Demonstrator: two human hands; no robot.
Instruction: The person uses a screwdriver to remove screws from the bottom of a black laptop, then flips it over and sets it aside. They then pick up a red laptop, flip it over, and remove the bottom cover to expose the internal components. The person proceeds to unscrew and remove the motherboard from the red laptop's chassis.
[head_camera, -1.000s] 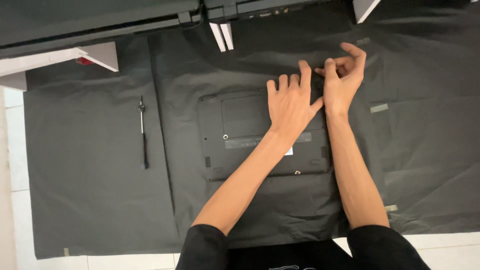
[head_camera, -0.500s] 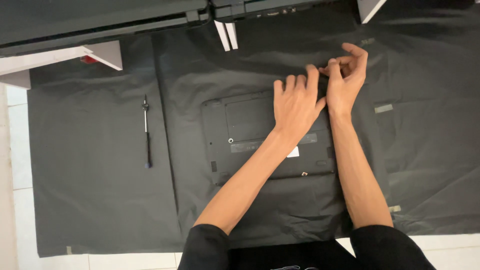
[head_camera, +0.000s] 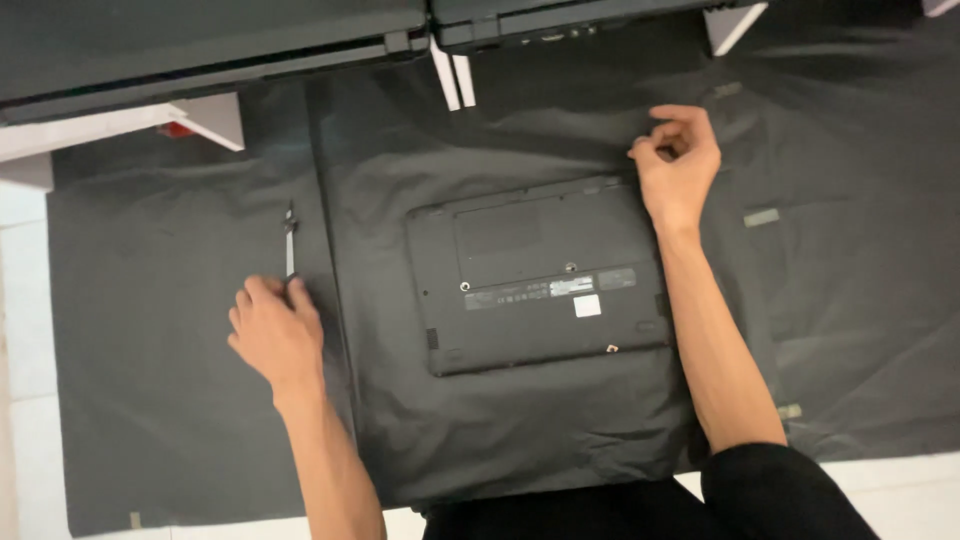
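A black laptop (head_camera: 540, 275) lies upside down on a black cloth (head_camera: 500, 440), its bottom cover and several screw holes facing up. My left hand (head_camera: 272, 335) rests to its left, fingers curled over the handle of a thin screwdriver (head_camera: 290, 235) whose metal shaft points away from me. My right hand (head_camera: 680, 160) hovers just past the laptop's far right corner. Its thumb and fingers are pinched together, and anything between them is too small to see.
Two dark flat devices (head_camera: 200, 45) sit on white stands (head_camera: 215, 120) along the far edge. Small pieces of tape (head_camera: 762, 216) hold the cloth down at the right. A white floor (head_camera: 20, 400) shows at the left and near edges.
My left hand left the laptop's bottom cover and went left to the screwdriver's handle. My right hand stayed pinched by the far right corner.
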